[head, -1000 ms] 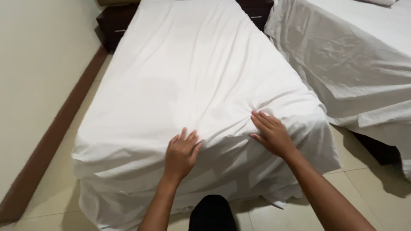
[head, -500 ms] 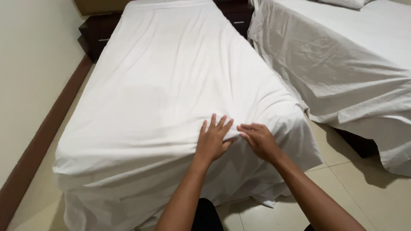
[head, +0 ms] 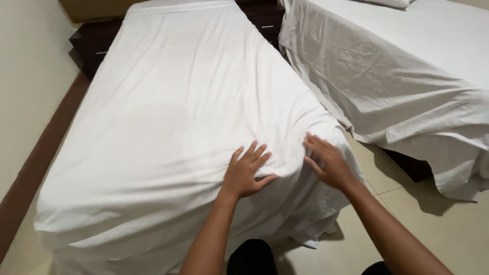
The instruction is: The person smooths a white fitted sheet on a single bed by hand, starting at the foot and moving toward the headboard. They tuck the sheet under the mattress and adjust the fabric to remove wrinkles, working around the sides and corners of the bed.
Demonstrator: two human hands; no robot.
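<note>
A white sheet (head: 168, 117) covers a single bed in front of me. My left hand (head: 245, 172) lies flat on the sheet near the foot of the bed, fingers spread. My right hand (head: 328, 163) presses flat on the sheet at the bed's near right corner, a short gap from the left hand. Neither hand holds anything. Creases run in the cloth between and below the two hands, where the sheet hangs over the edge.
A second bed (head: 402, 66) with a crumpled white sheet stands to the right across a narrow tiled aisle (head: 407, 203). A cream wall (head: 25, 91) with a brown skirting runs along the left. Dark bedside cabinets (head: 94, 48) stand at the head end.
Both hands have slid on the sheet: the left hand moved right toward the corner, and the right hand moved apart again to the corner edge. The view has shifted.
</note>
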